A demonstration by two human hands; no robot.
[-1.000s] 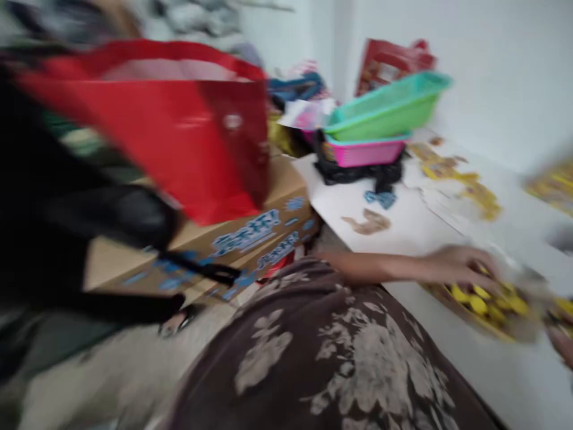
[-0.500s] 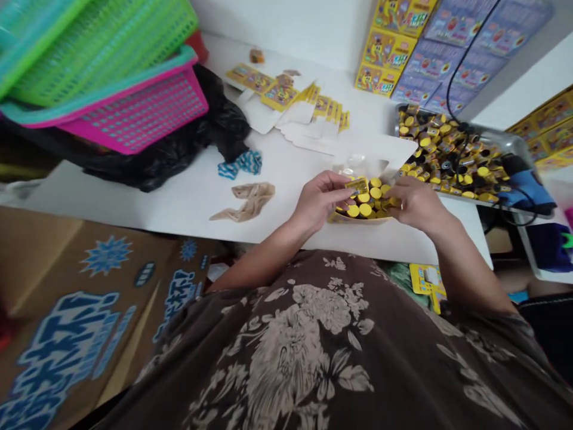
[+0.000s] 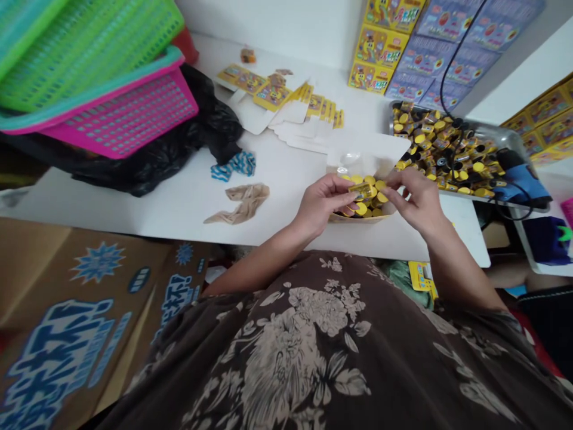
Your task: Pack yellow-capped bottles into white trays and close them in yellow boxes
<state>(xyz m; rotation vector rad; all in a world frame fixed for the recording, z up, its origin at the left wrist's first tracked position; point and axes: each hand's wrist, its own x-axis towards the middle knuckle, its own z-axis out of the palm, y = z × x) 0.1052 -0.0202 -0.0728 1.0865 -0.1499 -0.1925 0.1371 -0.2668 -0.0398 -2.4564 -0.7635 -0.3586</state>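
Note:
My left hand (image 3: 319, 203) is closed, its thumb and fingers pinching a small jar (image 3: 363, 190) with a yellow cap and a printed label. It holds the jar on its side, over an opened carton (image 3: 362, 219) filled with several yellow-capped jars (image 3: 360, 209) standing caps up. At the carton's right side is my right hand (image 3: 418, 197), its thumb and fingertips drawn together by the caps. What lies between those fingertips, if anything, I cannot make out. The carton's white lid flap (image 3: 376, 146) stands raised behind the jars.
A metal tray (image 3: 510, 134) heaped with loose jars stands right, a black cable (image 3: 442, 83) crossing it. Flattened cartons (image 3: 304, 128) lie behind. Stacked boxes (image 3: 376, 45) line the wall. Plastic baskets (image 3: 125, 116), a black bag (image 3: 165, 149) and a beige cloth (image 3: 244, 202) are left.
My right hand has lifted slightly and its thumb now shows at the caps' edge. My left hand still holds its jar, turned slightly. The whole view has shifted a little.

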